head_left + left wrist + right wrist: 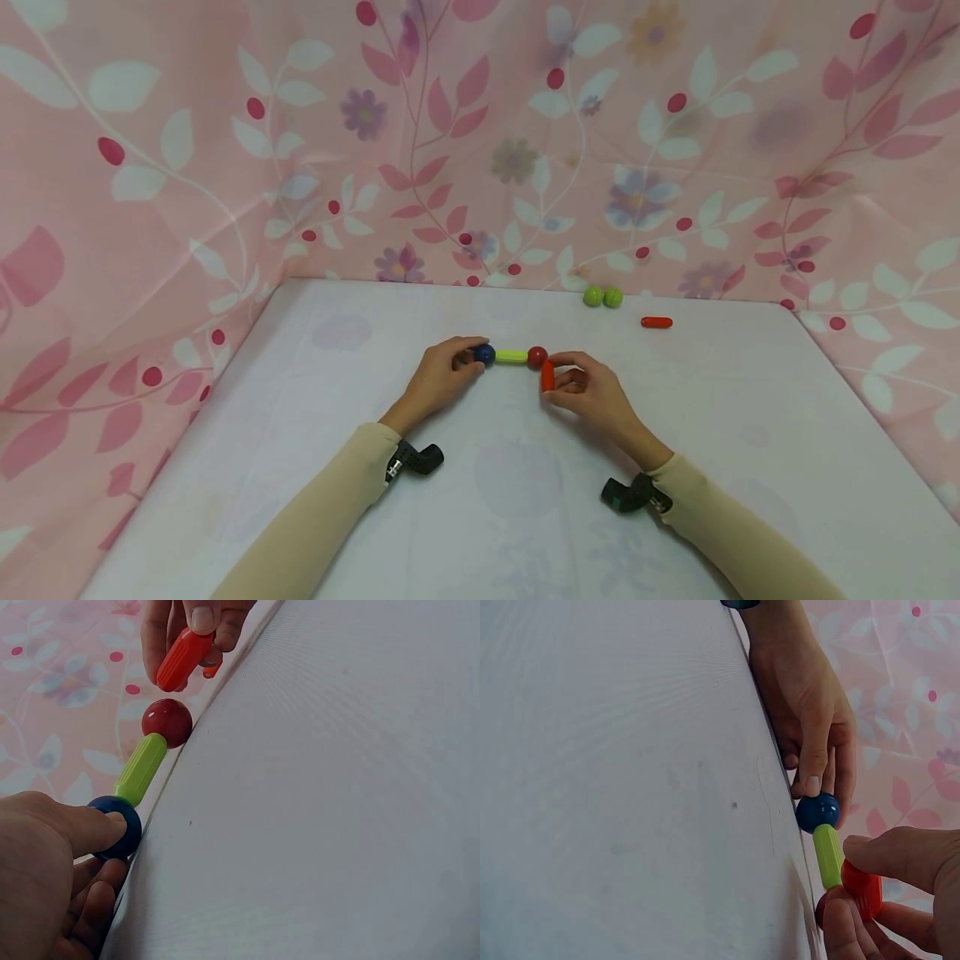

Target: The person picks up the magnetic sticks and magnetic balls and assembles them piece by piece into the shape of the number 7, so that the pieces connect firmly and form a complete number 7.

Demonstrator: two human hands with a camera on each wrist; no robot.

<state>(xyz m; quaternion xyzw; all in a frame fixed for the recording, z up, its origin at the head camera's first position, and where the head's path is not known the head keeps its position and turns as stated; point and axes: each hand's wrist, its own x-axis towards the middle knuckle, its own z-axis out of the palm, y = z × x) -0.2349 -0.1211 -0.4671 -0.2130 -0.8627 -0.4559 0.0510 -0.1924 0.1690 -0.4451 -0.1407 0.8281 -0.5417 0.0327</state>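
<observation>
My left hand (442,372) pinches a blue ball (484,355) between thumb and fingers. From that ball a yellow-green ridged rod (512,357) runs to the right, and a dark red ball (537,357) sits at its far end, the three in one line. Between the thumb and fingers of my right hand (596,392) is an orange-red ridged rod (548,376), held crosswise close beside the red ball. In the left wrist view a small gap shows between this rod (184,660) and the red ball (167,723). The right wrist view has the red ball mostly hidden behind the fingers.
Two light green balls (603,297) lie side by side at the back edge of the white table (517,500). Another orange-red rod (657,322) lies at the back right. Behind the table hangs a pink floral cloth (465,150). Each wrist wears a black camera mount (630,493).
</observation>
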